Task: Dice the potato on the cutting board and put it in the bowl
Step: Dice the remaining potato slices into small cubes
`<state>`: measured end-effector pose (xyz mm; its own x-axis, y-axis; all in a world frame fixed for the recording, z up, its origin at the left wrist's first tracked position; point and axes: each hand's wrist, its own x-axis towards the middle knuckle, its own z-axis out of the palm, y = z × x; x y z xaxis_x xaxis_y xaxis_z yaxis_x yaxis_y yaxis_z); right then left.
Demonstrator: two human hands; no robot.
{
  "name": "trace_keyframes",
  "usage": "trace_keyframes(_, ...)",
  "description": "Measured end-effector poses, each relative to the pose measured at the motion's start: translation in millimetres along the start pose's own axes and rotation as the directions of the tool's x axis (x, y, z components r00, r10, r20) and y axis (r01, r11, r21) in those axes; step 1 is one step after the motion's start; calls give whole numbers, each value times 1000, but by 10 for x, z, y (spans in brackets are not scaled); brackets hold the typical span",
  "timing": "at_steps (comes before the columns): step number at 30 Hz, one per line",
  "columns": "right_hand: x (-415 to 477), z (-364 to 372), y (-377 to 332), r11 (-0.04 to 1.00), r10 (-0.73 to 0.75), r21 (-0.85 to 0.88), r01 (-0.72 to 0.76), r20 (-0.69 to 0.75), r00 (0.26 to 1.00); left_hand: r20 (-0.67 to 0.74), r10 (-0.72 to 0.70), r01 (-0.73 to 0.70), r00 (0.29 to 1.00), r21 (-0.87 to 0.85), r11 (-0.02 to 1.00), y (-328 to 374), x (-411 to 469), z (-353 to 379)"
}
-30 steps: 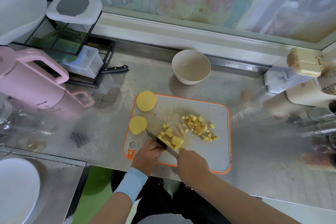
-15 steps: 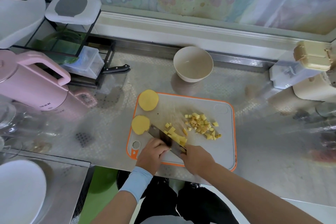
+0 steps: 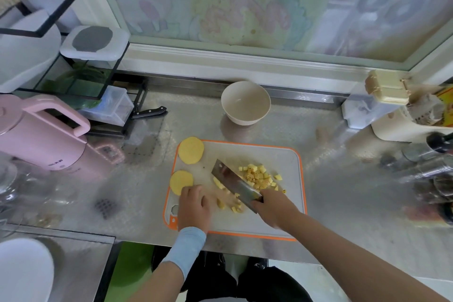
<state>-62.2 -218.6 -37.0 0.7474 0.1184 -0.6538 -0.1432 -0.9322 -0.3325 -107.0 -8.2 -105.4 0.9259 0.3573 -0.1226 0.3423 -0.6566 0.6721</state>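
The counter (image 3: 343, 191) holds the board (image 3: 277, 223), right in front of the person. The bowl (image 3: 245, 103) sits behind the board, a bit apart from it. It looks empty, so I think no potato has gone in yet.

The right hand (image 3: 274, 206) is over the near right part of the board. Its fingers are curled tight round the handle of the knife (image 3: 235, 185). The wide blade lies slanted across the middle of the board. I cannot tell if its edge touches the board.

The left hand (image 3: 193, 206) rests on the near left part of the board. Its fingers are straight and close together, and they hold nothing. The tips are at the edge of the near slice (image 3: 181, 181), touching it or almost.

That round slice lies on the left edge of the board and is not cut yet. The far slice (image 3: 191, 153) lies on the far left corner of the board and is not cut yet too.

The pile (image 3: 258, 175) of small cubes lies in the middle of the board, just right of the blade. Some loose cubes (image 3: 235, 207) lie on the near side of the blade, between the two hands.

So part of the potato is diced. Two slices are left to cut. Then all the cubes must go from the board into the bowl
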Motion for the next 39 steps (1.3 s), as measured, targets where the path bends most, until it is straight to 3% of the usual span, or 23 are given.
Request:
trace_keyframes(2,-16,-14,-25,999,-2,42,2,-17,1000,86,-122,114,989,96,989,-86,-51,-29)
trace_keyframes(4,-36,-8,-55,996,-1,85,3,-26,1000,151,-110,87,982,157,984,-129,-87,-11)
trace_keyframes(11,-71,35,-76,993,16,118,-13,-27,999,324,-16,49,946,-94,994,246,23,47)
trace_keyframes(13,-84,33,-91,996,13,92,-7,-63,998,235,-12,44,972,-134,990,259,55,-46)
trace_keyframes(15,-97,39,-88,1000,-12,22,15,-125,992,47,50,-42,998,-164,986,250,65,-172)
trace_keyframes(18,-149,49,-64,992,-89,-110,69,-188,978,-217,153,-194,964,-182,964,313,100,-393)
trace_keyframes(20,-181,45,-47,973,-157,-198,114,-213,964,-254,288,-326,923,-126,937,394,182,-474)
trace_keyframes(22,-216,15,-53,949,-216,-278,148,-234,948,-86,423,-429,902,-73,900,506,276,-470)
trace_keyframes(25,-264,-50,-57,921,-275,-344,181,-246,929,354,370,-393,859,-8,919,652,307,-330)
trace_keyframes(27,-291,-95,-53,903,-298,-387,188,-245,923,493,324,-407,808,67,911,680,301,-192)
trace_keyframes(35,-340,-210,23,869,-361,-430,245,-214,908,543,182,-258,820,67,964,713,493,-67)
trace_keyframes(39,-325,-287,24,851,-387,-455,263,-204,899,541,249,-356,804,101,929,840,468,-73)
